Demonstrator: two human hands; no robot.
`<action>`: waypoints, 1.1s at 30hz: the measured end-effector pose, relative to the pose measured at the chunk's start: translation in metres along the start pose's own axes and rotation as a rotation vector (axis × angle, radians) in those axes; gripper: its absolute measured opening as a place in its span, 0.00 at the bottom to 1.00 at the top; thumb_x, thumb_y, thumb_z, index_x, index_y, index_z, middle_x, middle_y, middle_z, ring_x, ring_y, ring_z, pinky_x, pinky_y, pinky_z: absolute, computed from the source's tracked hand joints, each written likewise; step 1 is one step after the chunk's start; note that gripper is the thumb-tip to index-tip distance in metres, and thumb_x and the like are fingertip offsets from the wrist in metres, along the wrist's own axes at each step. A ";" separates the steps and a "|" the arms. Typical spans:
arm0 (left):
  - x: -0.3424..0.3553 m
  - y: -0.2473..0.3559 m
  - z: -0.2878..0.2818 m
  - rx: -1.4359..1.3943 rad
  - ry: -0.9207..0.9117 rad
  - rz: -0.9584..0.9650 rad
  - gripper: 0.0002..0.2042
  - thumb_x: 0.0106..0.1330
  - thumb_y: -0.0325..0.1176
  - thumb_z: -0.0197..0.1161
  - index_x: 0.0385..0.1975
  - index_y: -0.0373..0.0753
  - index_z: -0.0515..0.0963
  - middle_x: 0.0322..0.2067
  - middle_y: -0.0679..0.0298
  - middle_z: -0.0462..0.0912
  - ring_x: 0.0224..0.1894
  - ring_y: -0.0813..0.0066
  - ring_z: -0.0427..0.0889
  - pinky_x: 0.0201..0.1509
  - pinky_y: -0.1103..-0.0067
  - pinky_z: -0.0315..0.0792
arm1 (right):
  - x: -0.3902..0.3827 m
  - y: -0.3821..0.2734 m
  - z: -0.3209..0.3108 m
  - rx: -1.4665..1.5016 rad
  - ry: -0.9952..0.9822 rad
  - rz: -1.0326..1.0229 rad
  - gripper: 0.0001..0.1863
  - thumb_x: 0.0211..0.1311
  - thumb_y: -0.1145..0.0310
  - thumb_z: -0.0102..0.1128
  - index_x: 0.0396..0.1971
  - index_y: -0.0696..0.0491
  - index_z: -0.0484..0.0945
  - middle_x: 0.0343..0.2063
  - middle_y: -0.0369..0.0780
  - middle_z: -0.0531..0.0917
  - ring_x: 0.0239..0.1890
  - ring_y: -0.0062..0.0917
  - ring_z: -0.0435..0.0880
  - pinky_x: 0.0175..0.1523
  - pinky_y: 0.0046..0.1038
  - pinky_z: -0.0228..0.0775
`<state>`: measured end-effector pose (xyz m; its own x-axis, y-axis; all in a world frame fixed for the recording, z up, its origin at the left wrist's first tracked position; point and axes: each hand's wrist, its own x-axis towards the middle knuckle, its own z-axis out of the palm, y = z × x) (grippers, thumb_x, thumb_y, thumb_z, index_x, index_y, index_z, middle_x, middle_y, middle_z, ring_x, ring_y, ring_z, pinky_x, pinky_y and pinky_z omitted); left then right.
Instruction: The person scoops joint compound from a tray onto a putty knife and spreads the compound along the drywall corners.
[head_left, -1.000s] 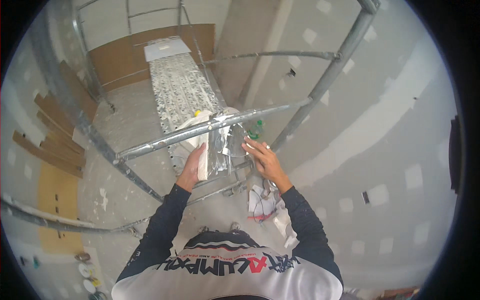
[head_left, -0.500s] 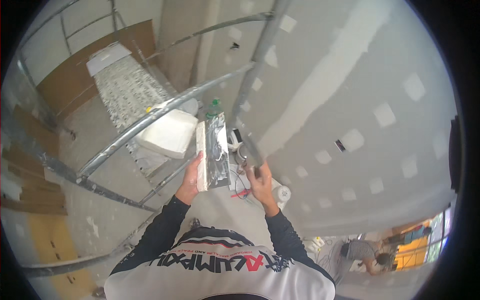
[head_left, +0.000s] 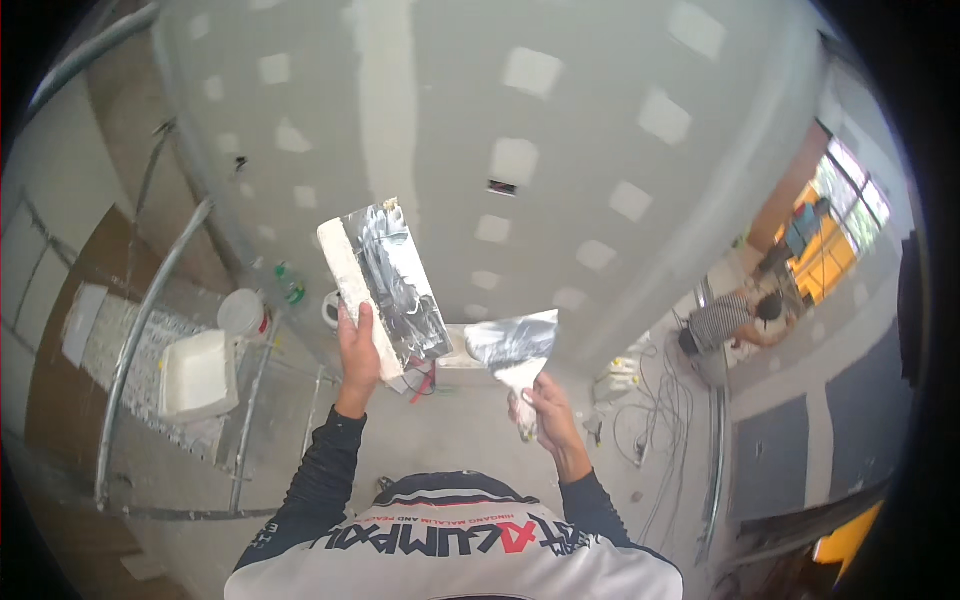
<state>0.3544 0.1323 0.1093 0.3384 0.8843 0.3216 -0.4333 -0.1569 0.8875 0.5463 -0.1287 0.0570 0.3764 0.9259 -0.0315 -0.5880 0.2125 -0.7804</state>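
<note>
The left hand (head_left: 360,350), partly curled, clasps the smeared trowel (head_left: 402,285) along its thick pale edge (head_left: 346,268); the right hand (head_left: 553,410), closed, grips the scraper (head_left: 514,346) by its handle (head_left: 527,422).

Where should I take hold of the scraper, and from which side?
By the scraper's handle, probably from the lower right, as the right grip does: the narrow handle points back toward the shirt, while the streaked blade flares wide at the far end.
</note>
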 end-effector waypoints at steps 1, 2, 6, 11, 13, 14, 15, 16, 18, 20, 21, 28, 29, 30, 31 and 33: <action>-0.005 -0.004 0.029 0.080 0.008 0.022 0.26 0.82 0.39 0.53 0.70 0.28 0.60 0.62 0.55 0.73 0.62 0.72 0.72 0.67 0.75 0.65 | -0.017 -0.005 -0.013 0.019 0.033 -0.025 0.21 0.71 0.74 0.57 0.62 0.59 0.69 0.40 0.42 0.80 0.37 0.24 0.80 0.39 0.26 0.74; -0.007 -0.009 0.052 0.138 -0.061 0.076 0.26 0.82 0.39 0.52 0.70 0.27 0.60 0.60 0.54 0.74 0.61 0.72 0.72 0.67 0.76 0.65 | -0.031 -0.004 -0.019 0.111 -0.018 0.041 0.22 0.72 0.74 0.56 0.63 0.59 0.68 0.38 0.41 0.79 0.35 0.23 0.79 0.37 0.27 0.73; -0.044 -0.056 0.133 0.179 -0.254 0.034 0.26 0.81 0.38 0.53 0.68 0.22 0.61 0.59 0.52 0.76 0.59 0.68 0.74 0.66 0.74 0.65 | -0.046 -0.021 -0.059 0.254 -0.040 0.037 0.22 0.73 0.75 0.53 0.64 0.59 0.66 0.36 0.40 0.78 0.31 0.22 0.77 0.34 0.25 0.72; -0.061 -0.078 0.155 0.440 -0.415 0.191 0.24 0.80 0.38 0.54 0.64 0.22 0.66 0.53 0.49 0.79 0.54 0.65 0.77 0.62 0.71 0.69 | -0.048 -0.034 -0.091 0.292 -0.065 -0.089 0.23 0.73 0.76 0.53 0.66 0.59 0.65 0.39 0.40 0.78 0.33 0.22 0.77 0.33 0.25 0.73; -0.054 -0.105 0.143 0.544 -0.456 0.342 0.23 0.79 0.36 0.54 0.63 0.22 0.66 0.53 0.47 0.80 0.53 0.61 0.78 0.62 0.70 0.69 | -0.052 -0.021 -0.095 0.292 -0.034 -0.108 0.23 0.73 0.76 0.53 0.66 0.58 0.65 0.40 0.40 0.78 0.33 0.22 0.77 0.33 0.25 0.73; -0.057 -0.077 0.155 0.394 -0.532 0.262 0.22 0.78 0.35 0.56 0.61 0.21 0.68 0.48 0.46 0.84 0.50 0.59 0.83 0.57 0.68 0.73 | -0.050 -0.018 -0.100 0.297 -0.030 -0.098 0.23 0.74 0.76 0.53 0.66 0.58 0.64 0.40 0.40 0.78 0.34 0.22 0.78 0.33 0.25 0.73; -0.055 -0.069 0.155 0.364 -0.516 0.282 0.20 0.77 0.33 0.56 0.60 0.23 0.70 0.45 0.48 0.85 0.47 0.61 0.84 0.54 0.68 0.74 | -0.046 -0.022 -0.094 0.269 -0.041 -0.127 0.23 0.74 0.76 0.53 0.66 0.58 0.64 0.40 0.40 0.78 0.34 0.22 0.78 0.33 0.25 0.73; -0.059 -0.063 0.155 0.379 -0.517 0.305 0.19 0.77 0.32 0.56 0.60 0.24 0.70 0.43 0.50 0.85 0.46 0.63 0.84 0.52 0.69 0.75 | -0.047 -0.020 -0.087 0.262 -0.023 -0.126 0.24 0.73 0.74 0.56 0.65 0.57 0.65 0.39 0.40 0.78 0.33 0.22 0.77 0.32 0.24 0.71; -0.071 -0.057 0.152 0.362 -0.525 0.271 0.19 0.77 0.33 0.56 0.59 0.23 0.70 0.41 0.51 0.85 0.43 0.63 0.84 0.50 0.69 0.75 | -0.049 -0.021 -0.076 0.244 -0.014 -0.136 0.24 0.73 0.72 0.58 0.65 0.57 0.65 0.37 0.40 0.78 0.33 0.22 0.77 0.31 0.24 0.70; -0.080 -0.064 0.145 0.341 -0.539 0.315 0.19 0.76 0.33 0.56 0.59 0.24 0.70 0.40 0.51 0.85 0.42 0.63 0.83 0.49 0.69 0.75 | -0.052 -0.017 -0.070 0.302 -0.036 -0.201 0.25 0.72 0.72 0.59 0.65 0.56 0.65 0.38 0.41 0.78 0.33 0.22 0.77 0.31 0.24 0.70; -0.084 -0.069 0.139 0.344 -0.581 0.274 0.19 0.76 0.33 0.55 0.59 0.24 0.70 0.41 0.52 0.85 0.42 0.63 0.83 0.50 0.70 0.74 | -0.052 -0.014 -0.070 0.295 -0.028 -0.213 0.25 0.72 0.72 0.59 0.65 0.56 0.65 0.38 0.41 0.78 0.33 0.22 0.77 0.31 0.24 0.70; -0.087 -0.138 0.134 0.125 -0.628 0.106 0.19 0.78 0.35 0.54 0.60 0.27 0.70 0.47 0.55 0.80 0.48 0.66 0.79 0.56 0.72 0.71 | -0.045 -0.042 -0.076 0.062 0.094 -0.478 0.22 0.72 0.74 0.57 0.63 0.57 0.65 0.38 0.42 0.78 0.32 0.22 0.76 0.31 0.26 0.69; -0.083 -0.161 0.131 0.074 -0.624 0.004 0.19 0.79 0.35 0.53 0.60 0.27 0.70 0.47 0.56 0.80 0.48 0.67 0.79 0.56 0.73 0.71 | -0.039 -0.043 -0.083 -0.035 0.193 -0.536 0.21 0.72 0.75 0.57 0.62 0.57 0.66 0.38 0.42 0.78 0.32 0.22 0.75 0.31 0.26 0.69; -0.082 -0.176 0.138 -0.002 -0.624 -0.074 0.19 0.81 0.37 0.52 0.61 0.29 0.70 0.49 0.57 0.81 0.49 0.68 0.81 0.56 0.72 0.74 | -0.043 -0.047 -0.093 -0.168 0.216 -0.560 0.22 0.70 0.79 0.55 0.63 0.57 0.70 0.47 0.43 0.80 0.39 0.26 0.81 0.36 0.30 0.75; -0.076 -0.191 0.146 -0.025 -0.642 -0.070 0.19 0.81 0.37 0.52 0.61 0.29 0.70 0.49 0.57 0.81 0.49 0.68 0.81 0.56 0.72 0.74 | -0.045 -0.049 -0.100 -0.186 0.229 -0.578 0.22 0.70 0.79 0.55 0.63 0.57 0.70 0.47 0.43 0.80 0.39 0.26 0.81 0.36 0.30 0.75; -0.061 -0.207 0.152 -0.388 -0.711 -0.748 0.20 0.81 0.41 0.51 0.61 0.31 0.71 0.52 0.57 0.81 0.51 0.67 0.83 0.56 0.70 0.78 | -0.042 -0.052 -0.072 -1.354 0.528 -0.956 0.24 0.70 0.83 0.52 0.65 0.55 0.74 0.59 0.43 0.78 0.52 0.31 0.83 0.47 0.31 0.79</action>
<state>0.5502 0.0443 -0.0443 0.9743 0.2238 -0.0261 -0.1095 0.5715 0.8133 0.6126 -0.2008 0.0538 0.5407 0.3883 0.7462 0.8243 -0.0673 -0.5622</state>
